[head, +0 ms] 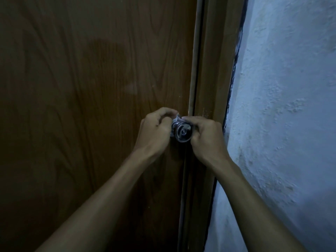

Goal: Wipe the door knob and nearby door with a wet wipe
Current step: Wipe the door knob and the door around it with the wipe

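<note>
A person's left hand (154, 130) and right hand (203, 135) curl around a round, shiny metal door knob (182, 132) between them, both pinching a thin, pale wet wipe (176, 118) bunched behind the knob's top. The brown wood-grain door (91, 88) spreads left of the hands, a rough white plaster wall (281, 106) right. The stretched wipe could tear, or slip off the slick metal.

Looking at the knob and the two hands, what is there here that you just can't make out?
Head view only:
- Wipe: only a pale bit shows above the knob; the left hand and right hand cover the rest.
- Knob's sides and base: hidden by both hands.
- Fingertips: curled behind the knob.
- Door: cut off by the frame's edges; too dim to judge wetness.
</note>
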The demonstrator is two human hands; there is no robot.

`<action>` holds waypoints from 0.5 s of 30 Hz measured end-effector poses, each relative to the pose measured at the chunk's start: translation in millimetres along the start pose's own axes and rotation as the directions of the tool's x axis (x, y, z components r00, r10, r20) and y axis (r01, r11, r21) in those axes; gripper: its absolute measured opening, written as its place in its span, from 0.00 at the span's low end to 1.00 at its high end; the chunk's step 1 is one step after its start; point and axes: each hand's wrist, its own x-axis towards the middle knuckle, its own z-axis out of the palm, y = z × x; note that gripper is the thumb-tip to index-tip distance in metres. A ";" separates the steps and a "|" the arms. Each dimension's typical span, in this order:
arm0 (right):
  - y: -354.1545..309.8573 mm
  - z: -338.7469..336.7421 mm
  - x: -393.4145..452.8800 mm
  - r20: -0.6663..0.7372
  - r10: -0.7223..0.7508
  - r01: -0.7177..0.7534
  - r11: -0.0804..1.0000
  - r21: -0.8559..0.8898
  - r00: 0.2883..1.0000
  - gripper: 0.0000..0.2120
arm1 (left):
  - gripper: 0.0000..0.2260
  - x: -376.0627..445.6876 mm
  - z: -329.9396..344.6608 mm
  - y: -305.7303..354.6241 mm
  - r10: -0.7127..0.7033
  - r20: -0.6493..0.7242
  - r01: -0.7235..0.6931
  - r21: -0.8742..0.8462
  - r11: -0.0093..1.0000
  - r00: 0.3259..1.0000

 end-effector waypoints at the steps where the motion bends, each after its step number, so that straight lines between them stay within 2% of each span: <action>1: 0.9 -0.2 1.1 0.001 -0.016 0.016 1.000 0.008 1.000 0.19 | 0.13 -0.2 -0.4 -0.5 0.003 -0.003 -0.003 -0.007 1.000 1.000; 2: 2.6 0.4 1.1 0.004 0.004 -0.004 1.000 0.027 1.000 0.19 | 0.13 -0.1 -1.4 -0.9 0.008 -0.006 -0.008 -0.011 1.000 1.000; 6: 5.6 2.6 -4.4 0.062 0.236 -0.244 0.949 0.201 0.970 0.18 | 0.13 0.5 -2.0 -1.3 0.021 0.016 -0.021 0.018 1.000 1.000; 11: 3.9 -0.2 0.2 0.078 0.263 -0.274 0.928 0.253 0.962 0.18 | 0.17 8.3 -0.9 7.8 0.067 0.109 -0.071 0.037 0.997 0.992; 15: 3.6 3.4 -18.7 0.019 0.352 -0.336 0.877 0.344 0.936 0.17 | 0.20 12.8 0.2 12.0 0.068 0.163 -0.083 0.090 0.992 0.984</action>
